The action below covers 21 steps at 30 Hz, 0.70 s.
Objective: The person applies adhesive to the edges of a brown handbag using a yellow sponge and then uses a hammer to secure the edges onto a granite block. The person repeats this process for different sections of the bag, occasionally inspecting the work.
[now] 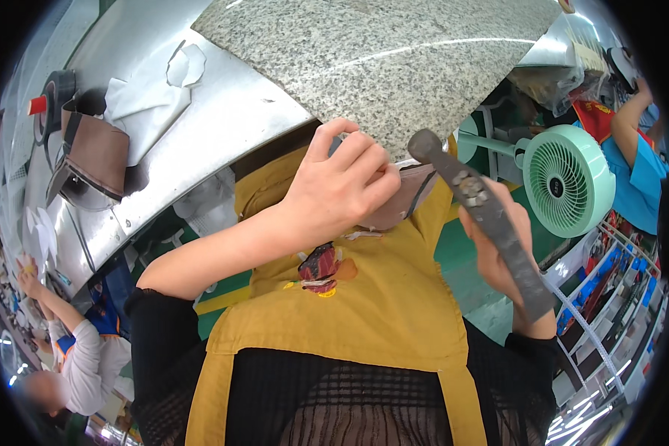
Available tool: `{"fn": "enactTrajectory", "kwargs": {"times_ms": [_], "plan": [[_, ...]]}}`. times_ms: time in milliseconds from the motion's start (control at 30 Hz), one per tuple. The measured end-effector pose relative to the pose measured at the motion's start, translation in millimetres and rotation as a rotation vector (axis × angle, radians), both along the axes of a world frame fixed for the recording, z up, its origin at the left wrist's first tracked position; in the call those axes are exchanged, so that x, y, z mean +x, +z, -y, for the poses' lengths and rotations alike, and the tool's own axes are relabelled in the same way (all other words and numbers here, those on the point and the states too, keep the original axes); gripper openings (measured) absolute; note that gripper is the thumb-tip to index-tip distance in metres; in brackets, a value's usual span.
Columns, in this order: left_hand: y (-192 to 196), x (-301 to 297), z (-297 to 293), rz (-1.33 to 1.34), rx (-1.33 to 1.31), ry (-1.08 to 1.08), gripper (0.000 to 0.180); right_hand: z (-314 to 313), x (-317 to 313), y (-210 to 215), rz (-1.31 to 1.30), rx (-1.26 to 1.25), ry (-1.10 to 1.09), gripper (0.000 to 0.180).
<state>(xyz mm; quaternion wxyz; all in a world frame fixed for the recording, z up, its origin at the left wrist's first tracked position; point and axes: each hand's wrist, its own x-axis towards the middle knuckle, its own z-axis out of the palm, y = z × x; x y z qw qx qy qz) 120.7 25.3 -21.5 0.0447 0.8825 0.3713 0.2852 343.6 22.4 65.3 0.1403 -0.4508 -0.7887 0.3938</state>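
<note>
My left hand (342, 178) is closed, its fingers curled over a brown shoe-upper-like piece (401, 201) at the near edge of the stone slab. Much of that piece is hidden beneath the hand. A small dark bit shows among the fingers, too covered to name. In my right hand (498, 245) is a dark hammer (509, 245), tilted, its rounded head (427, 146) raised just right of the brown piece. The hammer looks apart from the piece. A mustard apron (349, 312) hangs below both hands.
The speckled slab (379, 59) lies ahead on a metal bench (238, 89). On the bench's left are another brown piece (97, 156), white sheet material (149, 104) and a black reel (59, 104). A mint-green fan (569, 181) and a rack (609, 297) stand right. People work on both sides.
</note>
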Motion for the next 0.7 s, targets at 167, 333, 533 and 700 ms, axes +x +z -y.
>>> {"fn": "enactTrajectory", "kwargs": {"times_ms": [167, 333, 533, 700], "plan": [[-2.5, -0.8, -2.8, 0.012, 0.0, -0.022, 0.026, -8.4, -3.0, -2.8, 0.067, -0.021, 0.063, 0.038], [-1.3, -2.2, 0.0, 0.018, -0.066, -0.017, 0.022, 2.5, -11.4, 11.5, 0.125, 0.04, -0.053, 0.038], [14.1, -2.9, -18.7, 0.129, -0.41, -0.079, 0.018, -1.2, -0.3, -2.8, -0.083, -0.117, -0.071, 0.024], [4.4, 16.2, -21.3, 0.063, -0.168, -0.014, 0.014, -2.1, 6.0, 5.7, -0.017, -0.112, -0.13, 0.034]]}}
